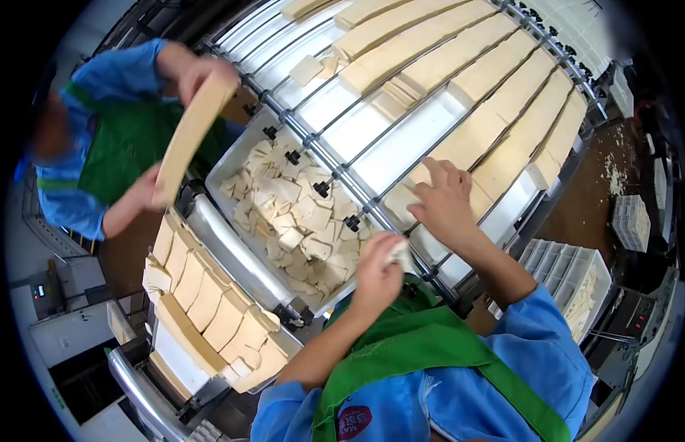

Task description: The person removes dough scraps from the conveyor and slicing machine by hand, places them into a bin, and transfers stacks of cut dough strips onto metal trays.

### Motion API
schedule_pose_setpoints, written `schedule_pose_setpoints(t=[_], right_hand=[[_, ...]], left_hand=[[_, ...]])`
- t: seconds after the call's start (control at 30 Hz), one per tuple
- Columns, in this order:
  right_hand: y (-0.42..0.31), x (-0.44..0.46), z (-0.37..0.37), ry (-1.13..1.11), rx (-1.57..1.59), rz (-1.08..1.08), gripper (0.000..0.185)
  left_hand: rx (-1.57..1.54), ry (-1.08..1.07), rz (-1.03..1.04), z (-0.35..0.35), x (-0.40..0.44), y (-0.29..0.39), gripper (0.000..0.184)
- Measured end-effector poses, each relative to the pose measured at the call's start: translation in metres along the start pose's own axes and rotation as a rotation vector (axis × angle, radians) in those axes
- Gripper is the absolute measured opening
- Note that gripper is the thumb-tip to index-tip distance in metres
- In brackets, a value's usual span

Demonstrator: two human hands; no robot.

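My left hand [379,274] is closed around a small whitish scrap [400,255], close to the right edge of a white bin [221,163] filled with flat, pale offcuts [283,210]. My right hand [447,195] has its fingers spread, with the fingertips at the near end of the pale tan, tofu-like slabs [504,158]. Those slabs lie in long rows between metal rods [401,118] on a white conveyor surface [423,136]. Beside my right fingers is a short slab piece [398,200], partly behind a rail.
Opposite me, a co-worker in a green apron holds a long slab [191,136] in both hands. More slabs [202,298] are stacked at the lower left by a metal roller [235,250]. A rail with black knobs [322,189] crosses the middle. White crates [570,258] stand at right.
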State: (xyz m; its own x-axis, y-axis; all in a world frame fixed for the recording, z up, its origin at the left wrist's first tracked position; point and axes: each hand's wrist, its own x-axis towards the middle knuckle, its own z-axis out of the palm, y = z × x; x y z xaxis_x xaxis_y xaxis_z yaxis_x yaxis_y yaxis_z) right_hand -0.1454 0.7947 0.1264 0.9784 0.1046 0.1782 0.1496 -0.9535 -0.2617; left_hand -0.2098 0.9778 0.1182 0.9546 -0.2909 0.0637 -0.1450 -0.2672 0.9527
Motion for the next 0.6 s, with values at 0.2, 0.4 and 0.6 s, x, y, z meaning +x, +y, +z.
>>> schedule_pose_setpoints(t=[0.2,0.4,0.6], right_hand=[[-0.027,0.018,0.027,-0.444,-0.3,0.167,0.051],[-0.025,0.012,0.045,-0.198,-0.543,0.289,0.039],[-0.027,0.023,0.073,-0.03,-0.548,0.199,0.079]], left_hand=[[0.148,0.493,-0.15,-0.094,-0.044,-0.045,0.043],[0.333,0.422,-0.295,-0.123,-0.08,-0.054,0.061],[0.523,0.947,-0.473,-0.18,-0.187,-0.077,0.059]])
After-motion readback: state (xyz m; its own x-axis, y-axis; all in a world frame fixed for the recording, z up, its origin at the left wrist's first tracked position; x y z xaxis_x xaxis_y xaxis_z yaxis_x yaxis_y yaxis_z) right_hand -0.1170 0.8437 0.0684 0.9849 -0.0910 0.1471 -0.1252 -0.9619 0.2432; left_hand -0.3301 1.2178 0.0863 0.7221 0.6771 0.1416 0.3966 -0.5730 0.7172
